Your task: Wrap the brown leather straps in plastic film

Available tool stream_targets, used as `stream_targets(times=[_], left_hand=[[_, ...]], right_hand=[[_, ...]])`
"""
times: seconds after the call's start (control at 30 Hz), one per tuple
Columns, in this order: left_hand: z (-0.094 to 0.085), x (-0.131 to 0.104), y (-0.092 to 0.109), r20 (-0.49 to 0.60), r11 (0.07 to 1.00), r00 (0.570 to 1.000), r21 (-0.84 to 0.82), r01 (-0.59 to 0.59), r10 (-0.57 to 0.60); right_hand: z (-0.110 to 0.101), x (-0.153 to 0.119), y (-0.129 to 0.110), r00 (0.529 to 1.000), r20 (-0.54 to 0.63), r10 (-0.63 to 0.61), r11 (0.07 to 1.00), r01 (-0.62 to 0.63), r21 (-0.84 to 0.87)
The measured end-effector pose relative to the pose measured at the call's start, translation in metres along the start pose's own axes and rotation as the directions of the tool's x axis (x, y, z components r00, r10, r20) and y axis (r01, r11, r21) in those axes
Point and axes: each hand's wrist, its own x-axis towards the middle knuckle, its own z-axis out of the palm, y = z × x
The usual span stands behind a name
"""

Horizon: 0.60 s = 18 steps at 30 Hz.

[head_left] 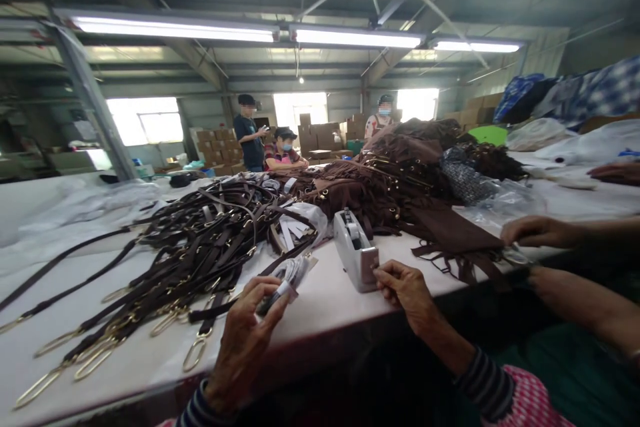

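My left hand (249, 327) is closed round a small coiled bundle (284, 285) with a pale wrap, above the table's front edge. My right hand (407, 290) has its fingertips pinched together at the front end of a grey tape dispenser (356, 250); whatever is between them is too small to make out. To the left lies a heap of dark straps (200, 247) with gold-coloured metal loops. Behind the dispenser rises a large pile of brown pieces (395, 167).
At the right, another person's hands (545, 232) hold a brown piece (455, 233) at the table edge. Clear plastic (510, 203) and a green item (488, 135) lie behind. Three people and stacked cartons (320, 137) are in the background. White table surface (310, 317) shows between my hands.
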Motion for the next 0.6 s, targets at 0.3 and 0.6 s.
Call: stream_targets(times=[0.3, 0.6], left_hand=[[0.006, -0.053, 0.073, -0.021, 0.857, 0.936, -0.410, 0.312, -0.350], [0.009, -0.066, 0.081, -0.135, 0.947, 0.955, -0.228, 0.227, -0.262]], right_hand=[[0.026, -0.068, -0.033, 0.885, 0.466, -0.013, 0.998, 0.041, -0.048], [0.079, -0.098, -0.042, 0.775, 0.632, 0.000, 0.988, -0.097, 0.118]])
